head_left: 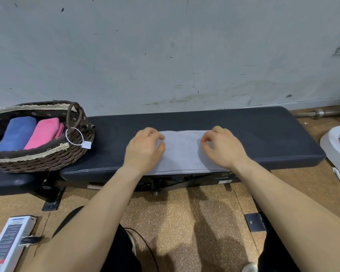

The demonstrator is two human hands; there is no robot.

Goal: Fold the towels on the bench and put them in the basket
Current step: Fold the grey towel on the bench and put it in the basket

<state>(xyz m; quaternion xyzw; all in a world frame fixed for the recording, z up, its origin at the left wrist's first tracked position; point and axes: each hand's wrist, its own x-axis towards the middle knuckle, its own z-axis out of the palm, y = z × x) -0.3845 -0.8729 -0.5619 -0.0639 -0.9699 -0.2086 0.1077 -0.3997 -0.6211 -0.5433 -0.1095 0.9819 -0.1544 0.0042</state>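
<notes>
On a dark padded bench (pixel 263 134), both forearms reached forward from the bottom of the view, palms down. The left hand (pixel 145 148) and right hand (pixel 224 148) rested on opposite ends of a grey towel (pixel 182 152) that lay flat between them. Their fingers were curled with the tips on the cloth, but it could not be told whether they pinched it. Well to the left of the left hand, a wicker basket (pixel 47 160) sat on the bench end and held a folded blue towel (pixel 16 134) beside a folded pink towel (pixel 45 132). A paper tag (pixel 86 144) hung from its handle. Beyond the hands stood a scuffed pale wall (pixel 165 55). Far right of the right hand lay a metal bar (pixel 322 113) and a white frame (pixel 336 142).
</notes>
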